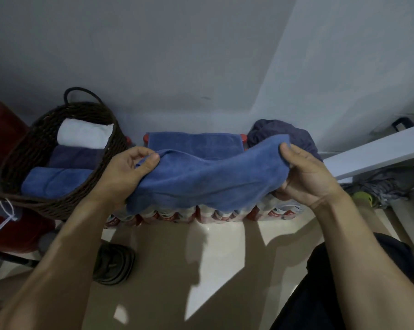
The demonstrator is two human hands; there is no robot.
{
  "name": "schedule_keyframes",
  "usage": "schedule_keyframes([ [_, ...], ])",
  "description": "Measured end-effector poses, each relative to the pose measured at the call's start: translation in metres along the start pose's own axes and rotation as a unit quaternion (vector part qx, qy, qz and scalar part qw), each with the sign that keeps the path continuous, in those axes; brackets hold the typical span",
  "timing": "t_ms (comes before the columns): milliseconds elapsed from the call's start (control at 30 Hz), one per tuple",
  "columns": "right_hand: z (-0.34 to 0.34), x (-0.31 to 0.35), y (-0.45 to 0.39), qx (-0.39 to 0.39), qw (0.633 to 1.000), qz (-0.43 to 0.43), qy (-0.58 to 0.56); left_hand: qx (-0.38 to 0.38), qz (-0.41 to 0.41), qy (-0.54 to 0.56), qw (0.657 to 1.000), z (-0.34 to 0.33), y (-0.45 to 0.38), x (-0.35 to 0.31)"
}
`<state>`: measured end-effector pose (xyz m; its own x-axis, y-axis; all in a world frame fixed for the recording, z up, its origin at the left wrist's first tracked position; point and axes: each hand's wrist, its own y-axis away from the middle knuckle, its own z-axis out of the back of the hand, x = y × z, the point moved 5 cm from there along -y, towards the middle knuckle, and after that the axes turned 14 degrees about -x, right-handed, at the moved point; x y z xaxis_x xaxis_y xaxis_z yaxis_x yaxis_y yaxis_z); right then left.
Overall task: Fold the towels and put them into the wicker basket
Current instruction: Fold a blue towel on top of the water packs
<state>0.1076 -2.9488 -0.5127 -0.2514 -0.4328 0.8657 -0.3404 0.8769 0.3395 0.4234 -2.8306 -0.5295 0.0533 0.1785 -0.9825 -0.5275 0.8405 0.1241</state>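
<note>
Bare forearms without sleeves, dark shorts [344, 282] over the right leg.

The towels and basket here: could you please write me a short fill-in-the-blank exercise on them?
1. The wicker basket already holds ___ folded towels.
2. The folded towel farthest back in it is ___.
3. Left hand and right hand both grip one ___ towel.

Missing words: three; white; blue

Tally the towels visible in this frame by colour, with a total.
White: 1, in the wicker basket at.
Blue: 2, one in the basket, one held.
Dark navy: 2, one in the basket, one crumpled.
Total: 5
</note>
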Motion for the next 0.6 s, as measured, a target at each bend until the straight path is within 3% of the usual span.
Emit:
schedule_keyframes([
  [100, -0.007, -0.006, -0.016, -0.058, 0.998, 0.015, 0.028, -0.105, -0.051, -0.101, 0.988, 0.009, -0.021, 0.003],
  [200, -0.012, -0.016, -0.038, -0.112, 0.992, 0.021, 0.054, -0.155, -0.087, -0.184, 0.967, 0.013, -0.046, 0.004],
  [400, -0.001, -0.039, -0.094, -0.242, 0.958, 0.043, 0.144, -0.165, -0.105, -0.283, 0.939, 0.001, -0.097, 0.021],
  [600, 0.006, -0.044, -0.153, -0.290, 0.893, 0.138, 0.314, -0.169, -0.124, -0.329, 0.921, -0.005, -0.142, 0.033],
])
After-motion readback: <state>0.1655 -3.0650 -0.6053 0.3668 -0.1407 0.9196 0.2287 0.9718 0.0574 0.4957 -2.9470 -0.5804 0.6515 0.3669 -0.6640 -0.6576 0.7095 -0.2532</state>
